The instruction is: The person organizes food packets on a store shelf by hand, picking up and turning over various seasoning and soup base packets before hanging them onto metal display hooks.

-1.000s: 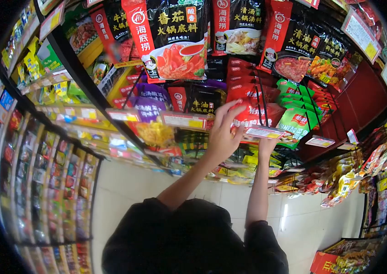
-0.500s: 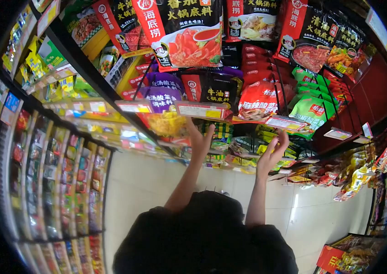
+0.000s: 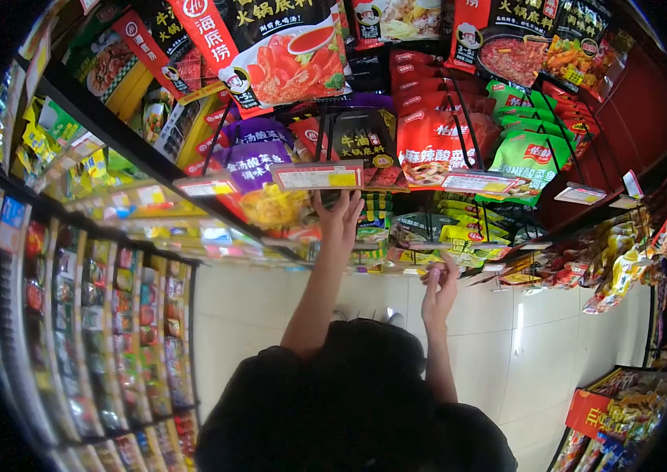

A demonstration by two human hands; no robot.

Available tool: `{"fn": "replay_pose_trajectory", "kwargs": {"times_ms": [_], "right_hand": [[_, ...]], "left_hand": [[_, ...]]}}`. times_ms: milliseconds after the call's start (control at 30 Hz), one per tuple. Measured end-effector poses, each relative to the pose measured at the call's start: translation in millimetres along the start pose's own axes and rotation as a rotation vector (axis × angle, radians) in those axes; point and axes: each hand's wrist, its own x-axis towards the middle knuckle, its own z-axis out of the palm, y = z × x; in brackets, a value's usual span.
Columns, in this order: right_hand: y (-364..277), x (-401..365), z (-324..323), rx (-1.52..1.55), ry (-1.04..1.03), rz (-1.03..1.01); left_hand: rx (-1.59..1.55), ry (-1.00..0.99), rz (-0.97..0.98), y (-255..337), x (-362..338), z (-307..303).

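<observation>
My left hand [image 3: 338, 220] reaches up to the lower edge of a price tag holder [image 3: 317, 175], its fingers apart and the tips right at the holder. Just behind that tag hang a black hotpot base packet [image 3: 365, 141] and a purple pickled-fish seasoning packet [image 3: 264, 164]. My right hand [image 3: 439, 289] is lower and to the right, fingers loosely bent and nothing visible in them. It is nearest to the lower row of yellow-green packets [image 3: 463, 236]. Above it hang red seasoning packets [image 3: 430, 138] and green ones [image 3: 528, 161] on hooks.
Large hotpot base bags [image 3: 278, 59] hang along the top. A metal shelf post [image 3: 133, 130] slants down on the left. Another stocked shelf [image 3: 101, 307] stands at the far left. Pale floor tiles [image 3: 483, 354] lie below, with a red display box [image 3: 587, 411] at lower right.
The view has shifted, so the shelf sits further left and higher. My left hand has come up to the tag's lower edge. My right hand has dropped lower, its fingers more bent.
</observation>
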Motion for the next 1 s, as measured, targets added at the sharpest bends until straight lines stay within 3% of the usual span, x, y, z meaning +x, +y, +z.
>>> {"fn": "replay_pose_trajectory", "kwargs": {"times_ms": [133, 233, 333, 367, 467, 600, 667, 767, 867, 933, 1000], "right_hand": [[-4.6, -7.0, 2.3, 0.080, -0.059, 0.057], [-7.7, -3.3, 1.8, 0.054, -0.073, 0.020], [-16.8, 1.9, -1.2, 0.025, -0.094, 0.026], [-18.3, 3.3, -3.2, 0.032, -0.075, 0.004], [-29.2, 13.6, -5.0, 0.025, -0.005, -0.104], [-86.7, 37.1, -19.5, 0.009, 0.025, -0.273], [-113.9, 50.7, -20.5, -0.046, 0.031, -0.402], [-138.5, 58.7, -14.0, 0.044, -0.200, -0.342], [-156.3, 65.3, 0.6, 0.041, -0.443, -0.247], [-162.7, 71.3, 15.2, -0.057, -0.492, -0.354], [-152.7, 70.2, 29.7, 0.179, -0.486, -0.105]], "left_hand": [[0.012, 0.209, -0.148, 6.6, -5.0, -0.5], [-0.181, 0.006, -0.265, -2.9, -7.3, -28.7], [0.086, -0.249, -0.130, -8.0, -22.2, -32.2], [0.267, -0.188, -0.070, 10.4, -46.1, 11.0], [0.732, -0.275, 0.103, 14.6, -67.8, 3.0], [0.638, -0.316, 0.084, 28.3, -108.9, -10.9], [0.783, -0.255, 0.020, 50.2, -133.8, -5.9], [0.934, -0.207, 0.028, 81.1, -156.4, 7.0], [1.217, -0.406, 0.044, 102.0, -159.5, 3.2], [1.183, -0.436, -0.061, 103.3, -165.4, 12.9], [1.074, -0.442, -0.134, 96.6, -173.8, 4.1]]}}
